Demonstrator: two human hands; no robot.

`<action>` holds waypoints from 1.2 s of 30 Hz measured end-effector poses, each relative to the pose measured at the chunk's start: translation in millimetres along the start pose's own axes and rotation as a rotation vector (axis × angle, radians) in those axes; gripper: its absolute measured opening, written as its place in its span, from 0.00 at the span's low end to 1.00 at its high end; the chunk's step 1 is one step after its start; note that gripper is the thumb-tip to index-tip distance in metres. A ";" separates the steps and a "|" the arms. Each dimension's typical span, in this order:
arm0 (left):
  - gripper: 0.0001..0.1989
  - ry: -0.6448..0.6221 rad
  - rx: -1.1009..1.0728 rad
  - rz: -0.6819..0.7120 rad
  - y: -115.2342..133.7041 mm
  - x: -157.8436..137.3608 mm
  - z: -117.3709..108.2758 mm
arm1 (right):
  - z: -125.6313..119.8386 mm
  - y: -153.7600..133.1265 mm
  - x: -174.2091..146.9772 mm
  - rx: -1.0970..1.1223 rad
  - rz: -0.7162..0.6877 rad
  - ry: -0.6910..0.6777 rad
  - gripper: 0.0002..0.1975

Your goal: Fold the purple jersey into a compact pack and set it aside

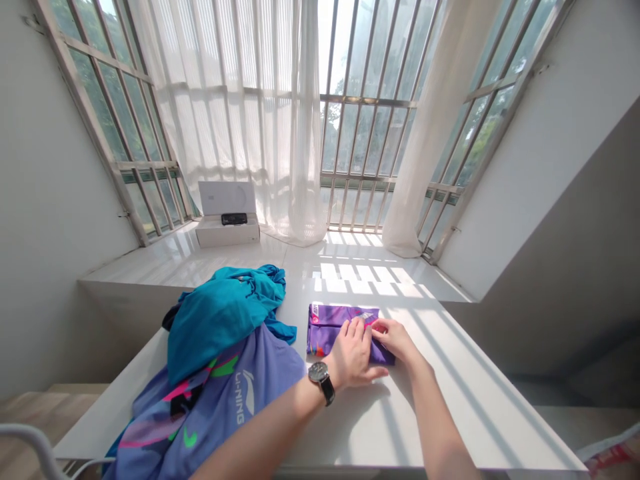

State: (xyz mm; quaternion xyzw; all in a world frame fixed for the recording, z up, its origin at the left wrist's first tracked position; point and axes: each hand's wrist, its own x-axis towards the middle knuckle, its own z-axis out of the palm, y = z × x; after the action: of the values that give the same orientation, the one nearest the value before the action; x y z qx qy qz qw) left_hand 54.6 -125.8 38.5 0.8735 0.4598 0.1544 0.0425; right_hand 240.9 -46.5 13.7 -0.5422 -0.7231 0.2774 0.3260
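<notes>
A purple sports shirt [327,332], folded into a small rectangle with pink, white and orange prints, lies on the white table [360,427]. My left hand [353,353], with a black-strapped watch on its wrist, rests flat across the shirt's middle, its fingers stretched out and its thumb pointing right. At the right part of the bundle, my right hand [394,339] has its thumb and fingers closed in a pinch on the cloth. My left fingers partly cover the spot where the right fingertips meet the fabric.
Left of the folded shirt, a loose teal garment [220,320] lies heaped over a lavender Li-Ning shirt [260,373]. An open white box [227,233] holding a black object stands on the window ledge [290,257]. A white cable [30,433] curves at the lower left.
</notes>
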 end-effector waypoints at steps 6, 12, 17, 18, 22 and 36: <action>0.49 -0.100 -0.060 -0.035 13.3 -11.9 1.2 | -14.2 11.1 0.7 0.002 0.065 0.247 0.18; 0.57 -0.090 -0.225 0.090 41.5 -79.8 -3.3 | -31.8 14.1 5.6 0.146 0.186 0.581 0.27; 0.48 -0.064 -0.288 0.087 61.8 -124.5 9.4 | -23.6 6.6 9.2 0.240 0.167 0.609 0.28; 0.43 -0.075 -0.297 0.055 63.9 -128.7 9.1 | -21.4 5.5 9.8 0.252 0.164 0.603 0.28; 0.33 -0.145 -0.367 0.024 63.1 -138.4 -2.0 | -14.8 1.9 9.9 0.321 0.159 0.542 0.27; 0.24 -0.022 -1.833 -0.588 13.5 -122.0 -115.2 | -3.1 -45.4 -13.0 0.798 0.090 -0.440 0.33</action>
State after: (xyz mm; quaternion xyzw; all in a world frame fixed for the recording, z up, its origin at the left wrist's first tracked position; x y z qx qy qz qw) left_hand -35.0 -240.9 122.6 0.3523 0.3605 0.4287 0.7497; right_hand 218.5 -70.6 47.7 -0.3330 -0.5875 0.6567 0.3357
